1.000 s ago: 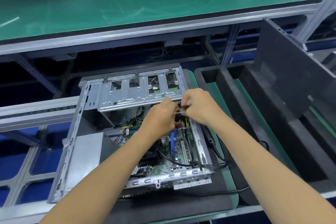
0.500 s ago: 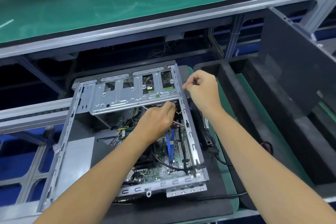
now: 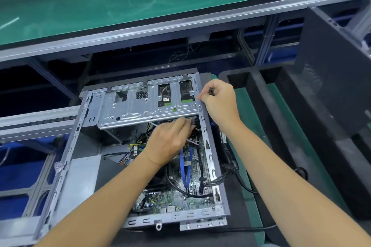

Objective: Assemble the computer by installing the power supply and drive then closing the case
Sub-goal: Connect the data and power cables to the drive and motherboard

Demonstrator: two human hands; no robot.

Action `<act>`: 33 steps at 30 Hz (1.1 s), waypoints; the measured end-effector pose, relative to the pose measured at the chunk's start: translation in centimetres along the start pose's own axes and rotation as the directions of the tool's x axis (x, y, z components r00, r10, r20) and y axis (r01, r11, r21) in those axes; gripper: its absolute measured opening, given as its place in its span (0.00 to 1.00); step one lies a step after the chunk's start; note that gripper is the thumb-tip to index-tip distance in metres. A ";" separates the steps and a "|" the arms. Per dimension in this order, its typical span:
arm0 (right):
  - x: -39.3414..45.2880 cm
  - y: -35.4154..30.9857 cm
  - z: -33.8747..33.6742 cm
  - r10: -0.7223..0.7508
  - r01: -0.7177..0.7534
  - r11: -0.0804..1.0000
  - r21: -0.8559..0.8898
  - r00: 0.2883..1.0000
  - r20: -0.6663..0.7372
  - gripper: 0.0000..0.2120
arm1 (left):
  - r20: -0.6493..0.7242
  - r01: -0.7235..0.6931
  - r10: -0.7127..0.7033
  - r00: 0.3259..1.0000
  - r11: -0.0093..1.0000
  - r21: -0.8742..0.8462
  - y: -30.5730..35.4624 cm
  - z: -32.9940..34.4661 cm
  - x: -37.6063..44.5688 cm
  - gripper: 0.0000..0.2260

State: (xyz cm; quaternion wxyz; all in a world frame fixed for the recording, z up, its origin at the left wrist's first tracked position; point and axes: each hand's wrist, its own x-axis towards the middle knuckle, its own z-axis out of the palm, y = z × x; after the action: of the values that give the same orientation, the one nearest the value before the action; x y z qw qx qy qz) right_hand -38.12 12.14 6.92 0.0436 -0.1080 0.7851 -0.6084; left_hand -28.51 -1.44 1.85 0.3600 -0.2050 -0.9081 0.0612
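two hands: the left hand [image 3: 170, 142] reaches under the drive cage [image 3: 146, 104], fingers curled on something unclear; the right hand [image 3: 218, 102] pinches one small black connector [image 3: 210, 92] above one open computer case [image 3: 206, 146].

1. Left hand [image 3: 170, 142]: bare. Its back faces the camera, with knuckles and tendon lines showing. The fingertips are hidden from view.
2. Left wrist [image 3: 154, 163]: bare, with a faint crease line across it.
3. Left forearm [image 3: 104, 196]: bare and smooth along its whole visible length. It broadens toward 7 o'clock, where the frame edge cuts it off.
4. Right hand [image 3: 219, 102]: bare. The back and thumb side face the camera, and the knuckles form a rounded ridge.
5. Right forearm [image 3: 281, 176]: bare along its whole visible length. It widens toward 5 o'clock and is cut off by the frame edge.
6. Clothing: none can be seen on either limb up to the frame edge.
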 end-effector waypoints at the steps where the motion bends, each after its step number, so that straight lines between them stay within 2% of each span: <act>1: 0.0 0.1 0.1 0.002 -0.002 1.000 0.000 1.000 0.006 0.11 | 0.000 0.008 -0.008 1.000 1.000 -0.001 0.0 0.0 -0.1 0.07; 6: 0.3 0.5 0.5 0.028 -0.028 1.000 0.001 0.999 0.022 0.09 | 0.045 0.057 -0.058 0.997 0.998 0.017 -0.2 -0.2 0.0 0.11; 11: 0.7 0.5 0.9 0.029 -0.029 1.000 0.011 0.999 0.035 0.07 | 0.068 0.033 -0.034 0.997 0.999 0.017 -0.3 -0.3 0.1 0.12; 15: 1.0 0.3 1.2 0.005 -0.006 1.000 0.010 0.999 0.053 0.07 | 0.102 0.002 0.002 0.995 0.999 -0.038 -0.2 -0.5 0.1 0.02; 17: 1.2 0.2 1.4 -0.010 0.010 1.000 -0.002 0.998 0.057 0.08 | 0.133 -0.030 0.035 0.990 0.999 -0.044 -0.1 -0.5 0.2 0.09; 21: 1.5 -0.2 1.8 -0.019 0.020 1.000 -0.019 0.999 0.049 0.14 | 0.185 -0.067 0.066 0.981 0.998 -0.002 0.1 -0.8 0.4 0.11; 24: 1.4 -0.2 2.0 -0.016 0.017 1.000 -0.024 0.999 0.051 0.13 | 0.191 -0.008 0.008 0.982 1.000 -0.001 0.2 -0.9 0.5 0.10; 27: 1.4 0.0 2.1 0.015 -0.013 0.999 -0.036 0.999 0.052 0.09 | 0.162 0.066 -0.063 0.985 0.998 -0.015 0.2 -0.8 0.4 0.04; 30: 1.3 0.3 2.1 0.041 -0.039 0.998 -0.040 0.998 0.040 0.07 | 0.155 0.136 -0.132 0.979 0.991 -0.015 0.1 -0.9 0.5 0.07; 33: 1.2 0.3 2.1 0.047 -0.045 0.998 -0.053 0.998 0.039 0.06 | 0.167 0.142 -0.139 0.976 0.990 -0.005 0.2 -0.9 0.5 0.07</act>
State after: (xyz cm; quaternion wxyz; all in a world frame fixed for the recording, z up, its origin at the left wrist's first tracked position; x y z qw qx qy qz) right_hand -38.93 9.92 6.17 0.0707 -0.1033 0.8018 -0.5843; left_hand -28.15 -1.14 2.75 0.2848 -0.1374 -0.9476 0.0447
